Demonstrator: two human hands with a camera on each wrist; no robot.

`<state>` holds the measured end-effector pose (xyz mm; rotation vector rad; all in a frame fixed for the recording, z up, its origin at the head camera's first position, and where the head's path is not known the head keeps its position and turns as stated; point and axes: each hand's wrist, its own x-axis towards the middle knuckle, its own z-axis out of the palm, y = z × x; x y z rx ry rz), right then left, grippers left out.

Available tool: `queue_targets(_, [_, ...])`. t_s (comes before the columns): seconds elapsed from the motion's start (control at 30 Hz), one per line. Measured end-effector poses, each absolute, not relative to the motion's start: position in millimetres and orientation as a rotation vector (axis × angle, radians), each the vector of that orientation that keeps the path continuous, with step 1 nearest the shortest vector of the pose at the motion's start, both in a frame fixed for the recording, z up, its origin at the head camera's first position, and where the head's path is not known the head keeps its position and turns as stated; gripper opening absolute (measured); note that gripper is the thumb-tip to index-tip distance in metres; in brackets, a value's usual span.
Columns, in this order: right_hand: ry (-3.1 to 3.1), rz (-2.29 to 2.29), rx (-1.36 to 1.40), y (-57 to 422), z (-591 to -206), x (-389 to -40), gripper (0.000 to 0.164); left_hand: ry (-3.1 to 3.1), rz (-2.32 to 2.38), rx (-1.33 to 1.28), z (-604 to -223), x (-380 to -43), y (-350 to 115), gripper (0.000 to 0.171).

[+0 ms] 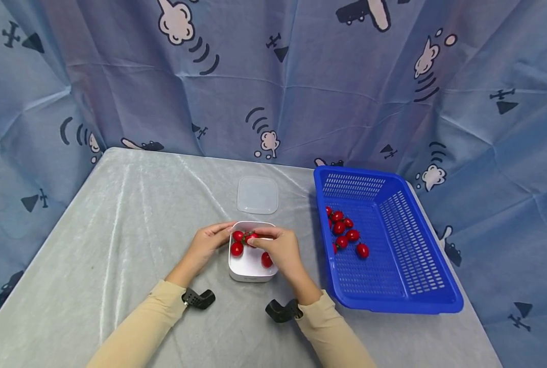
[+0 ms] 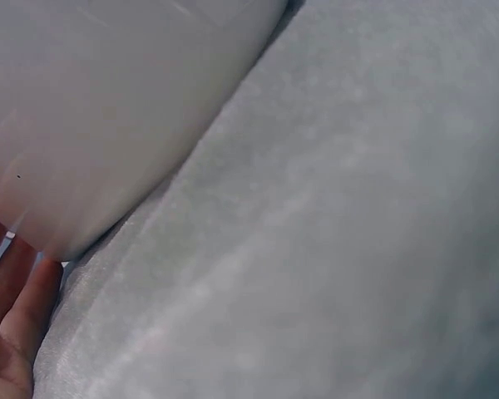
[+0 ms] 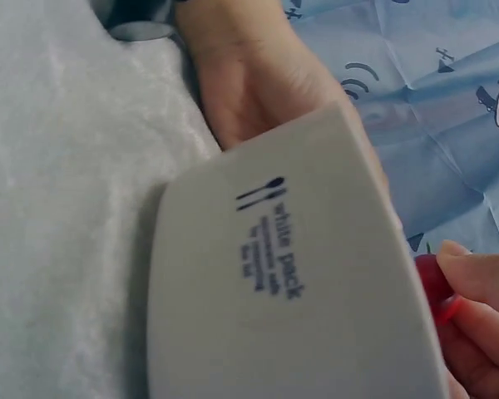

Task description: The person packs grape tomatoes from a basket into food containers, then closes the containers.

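A white plastic box (image 1: 253,278) stands on the table with several red cherry tomatoes inside. Two of them, a cherry tomato (image 1: 237,249) and one behind it, lie by the left wall; another cherry tomato (image 1: 266,259) is at the right. My right hand (image 1: 283,251) reaches over the rim and pinches a cherry tomato (image 3: 433,281) between thumb and fingers. At the box's left side, my left hand (image 1: 205,244) rests its fingers against the wall. In the left wrist view, extended fingertips (image 2: 46,270) touch the box's outer surface.
Behind the box lies a clear flat lid (image 1: 257,196). A blue plastic basket (image 1: 395,305) stands at the right, with several cherry tomatoes (image 1: 339,228) along its left side. Grey cloth (image 1: 131,220) covers the table, and a patterned blue curtain (image 1: 236,102) hangs behind.
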<state>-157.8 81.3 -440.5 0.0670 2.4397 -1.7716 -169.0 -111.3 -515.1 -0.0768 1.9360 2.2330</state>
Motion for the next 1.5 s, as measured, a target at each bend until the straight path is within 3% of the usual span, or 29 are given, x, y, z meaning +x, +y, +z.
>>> queue_targets(0.7, [2.790,-1.340,-0.137,72,-443,-156,0.024,1.906,2.262,-0.043,-516,-169,-112,0.042])
queue_targets(1.03, [2.724,-1.372,-0.130,76,-440,-156,0.022,1.910,2.252,-0.057,-515,-168,-111,0.042])
queue_targets(1.5, [2.589,-1.752,0.020,131,-353,-162,0.030,1.882,2.264,-0.088,-515,-169,-110,0.043])
